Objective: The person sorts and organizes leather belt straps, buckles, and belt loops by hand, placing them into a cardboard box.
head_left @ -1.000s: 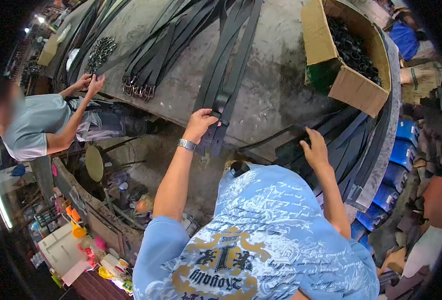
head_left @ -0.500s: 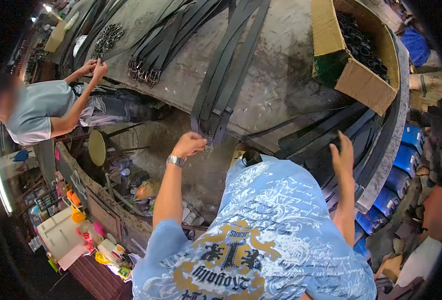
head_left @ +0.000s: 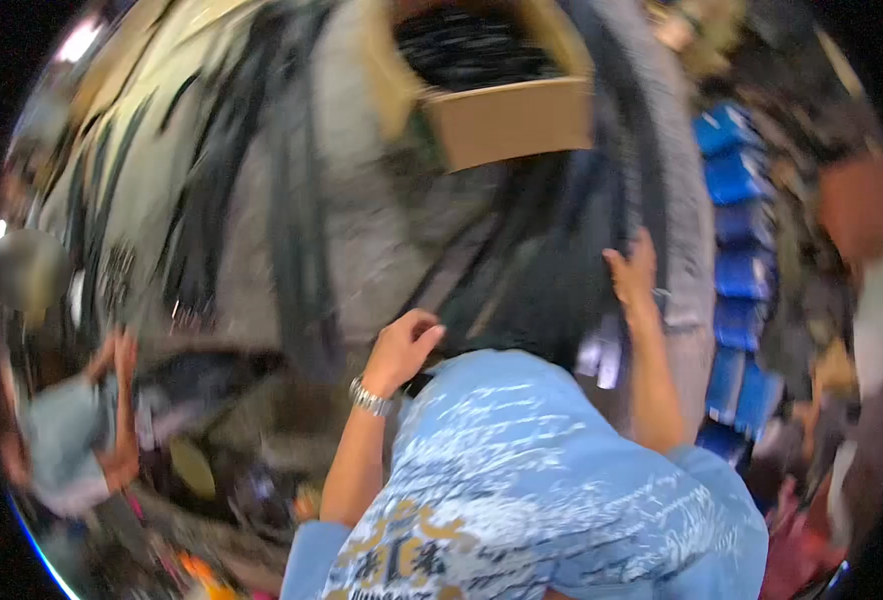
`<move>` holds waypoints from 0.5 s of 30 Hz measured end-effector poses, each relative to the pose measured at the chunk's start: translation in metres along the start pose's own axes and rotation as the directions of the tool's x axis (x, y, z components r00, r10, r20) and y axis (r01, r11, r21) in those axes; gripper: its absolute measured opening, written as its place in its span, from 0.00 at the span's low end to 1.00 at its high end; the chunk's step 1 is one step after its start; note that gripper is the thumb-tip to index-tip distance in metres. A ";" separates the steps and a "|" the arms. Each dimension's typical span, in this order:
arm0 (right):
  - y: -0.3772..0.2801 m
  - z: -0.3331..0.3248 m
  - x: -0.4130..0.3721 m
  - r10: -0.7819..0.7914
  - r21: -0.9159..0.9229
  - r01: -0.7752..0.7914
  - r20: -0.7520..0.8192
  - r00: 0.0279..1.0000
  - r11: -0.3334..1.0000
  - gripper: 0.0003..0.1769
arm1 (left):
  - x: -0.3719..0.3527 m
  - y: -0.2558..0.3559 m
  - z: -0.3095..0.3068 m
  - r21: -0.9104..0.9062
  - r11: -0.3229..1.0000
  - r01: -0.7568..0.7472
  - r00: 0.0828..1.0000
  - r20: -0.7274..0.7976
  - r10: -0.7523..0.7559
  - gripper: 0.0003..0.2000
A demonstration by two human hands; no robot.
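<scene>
My left hand (head_left: pixel 405 350), with a metal watch (head_left: pixel 370 398) on the wrist, hovers by the table's near edge in front of my shirt. Its fingers are loosely curled, the thumb stands apart, and I see nothing in it. My right hand (head_left: pixel 636 270) is open, fingers pointing up, above or beside the dark belts (head_left: pixel 532 270) at the table's right end. Blur hides whether it touches them. Left of my left hand, a bundle of black belts (head_left: pixel 302 220) lies lengthwise on the table (head_left: pixel 372 240).
An open cardboard box (head_left: pixel 512 125) of small black parts stands at the back. More black belts (head_left: pixel 222 190) lie further left, where a co-worker (head_left: pixel 72 430) holds both hands together at the edge. Blue containers (head_left: pixel 742 230) line the floor on the right.
My view has swung right, so box and belts appear further left. My left hand has come away from the ends of the belt bundle. My right hand stays open near the right-hand belts.
</scene>
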State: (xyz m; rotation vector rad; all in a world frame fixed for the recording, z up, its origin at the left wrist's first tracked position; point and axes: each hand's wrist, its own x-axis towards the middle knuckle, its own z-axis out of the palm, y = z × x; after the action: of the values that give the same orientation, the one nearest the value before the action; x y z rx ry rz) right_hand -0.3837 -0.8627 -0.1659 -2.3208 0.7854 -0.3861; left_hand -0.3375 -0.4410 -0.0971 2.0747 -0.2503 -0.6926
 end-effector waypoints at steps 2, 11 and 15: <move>0.045 0.000 0.005 0.129 0.070 -0.133 0.065 0.990 0.989 0.42 | 0.020 0.025 0.021 0.035 0.996 -0.081 0.996 0.033 0.080 0.14; 0.023 -0.033 0.003 0.299 0.058 -0.309 0.143 0.944 0.949 0.35 | 0.071 0.102 0.097 0.150 0.948 -0.281 0.922 0.315 0.224 0.14; 0.044 -0.024 0.000 0.245 0.105 -0.256 0.111 0.963 0.961 0.35 | 0.081 0.111 0.131 0.193 0.934 -0.299 0.921 0.314 0.230 0.14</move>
State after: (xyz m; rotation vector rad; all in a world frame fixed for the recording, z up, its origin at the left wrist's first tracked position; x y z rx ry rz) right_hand -0.4140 -0.9015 -0.1774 -2.0805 0.9678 -0.1998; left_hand -0.3349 -0.6307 -0.0940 2.1028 -0.8030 -0.8255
